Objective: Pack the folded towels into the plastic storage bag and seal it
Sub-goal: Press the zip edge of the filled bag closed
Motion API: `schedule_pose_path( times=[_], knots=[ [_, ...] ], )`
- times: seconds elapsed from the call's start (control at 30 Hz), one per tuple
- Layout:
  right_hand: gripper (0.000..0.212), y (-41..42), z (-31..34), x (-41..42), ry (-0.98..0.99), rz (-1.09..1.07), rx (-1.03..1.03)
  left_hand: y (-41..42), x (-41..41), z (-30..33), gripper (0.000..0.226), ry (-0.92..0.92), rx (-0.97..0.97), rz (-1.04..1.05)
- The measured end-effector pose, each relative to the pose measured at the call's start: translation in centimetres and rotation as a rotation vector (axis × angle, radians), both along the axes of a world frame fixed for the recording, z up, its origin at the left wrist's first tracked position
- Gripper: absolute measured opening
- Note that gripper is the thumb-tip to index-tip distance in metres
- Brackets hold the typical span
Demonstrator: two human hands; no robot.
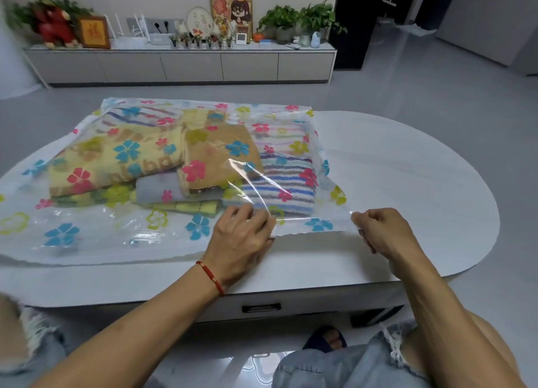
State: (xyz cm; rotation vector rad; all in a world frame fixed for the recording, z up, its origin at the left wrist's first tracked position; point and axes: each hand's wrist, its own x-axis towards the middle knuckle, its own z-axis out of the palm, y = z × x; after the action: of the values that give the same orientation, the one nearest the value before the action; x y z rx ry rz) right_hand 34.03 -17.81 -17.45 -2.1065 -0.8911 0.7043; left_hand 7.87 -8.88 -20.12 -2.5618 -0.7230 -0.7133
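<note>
Bag: the clear plastic bag (122,230) with bright flowers lies flat on the white worktop (407,183). Its near edge is by the person.
Towels: the folded towels are inside the bag. A yellow towel (116,160) is to the left, a brown towel (218,157) is in the middle, and a striped towel (279,183) is to the right. A grey towel (157,188) peeks out under the brown one.
Left hand: the left hand (241,242) rests on the bag's near edge, in front of the striped towel. Its grip is closed, pinching the plastic.
Right hand: the right hand (384,230) is at the bag's near right corner. Its grip is shut tight on that corner, and the plastic is pulled straight between both hands.
Bracelet: a red bracelet (211,277) is on the left wrist.
Behind the bag: a long low cabinet (180,65) stands far back, with green plants (297,19) on top.
</note>
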Motion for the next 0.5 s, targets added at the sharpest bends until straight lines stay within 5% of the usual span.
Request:
schedule_pose_path(
  times=[0.13, 0.23, 0.3, 0.37, 0.5],
  knots=[
    [0.044, -0.5, 0.2, -1.6, -0.460, 0.011, -0.188, 0.2, -1.5, -0.7, 0.024, -0.023, -0.016, 0.007],
    [0.032, -0.5, 0.8, -4.7, -0.995, 0.057, 0.119, -0.1, -1.0, -0.9, 0.019, -0.064, -0.028, 0.037],
    [0.040, 0.1, 0.4, -7.2, -1.100, 0.338, 0.318, -0.1, -0.8, -1.0, 0.018, -0.106, -0.035, 0.031],
    [0.043, 1.0, -0.9, -9.6, -1.134, 0.607, 0.306, -0.1, -0.8, -1.0, 0.017, -0.140, -0.047, 0.014],
    [0.027, 2.6, -2.8, -10.0, -1.191, 0.671, 0.473, 0.0, -1.3, -0.8, 0.016, -0.131, -0.053, -0.018]
  ],
)
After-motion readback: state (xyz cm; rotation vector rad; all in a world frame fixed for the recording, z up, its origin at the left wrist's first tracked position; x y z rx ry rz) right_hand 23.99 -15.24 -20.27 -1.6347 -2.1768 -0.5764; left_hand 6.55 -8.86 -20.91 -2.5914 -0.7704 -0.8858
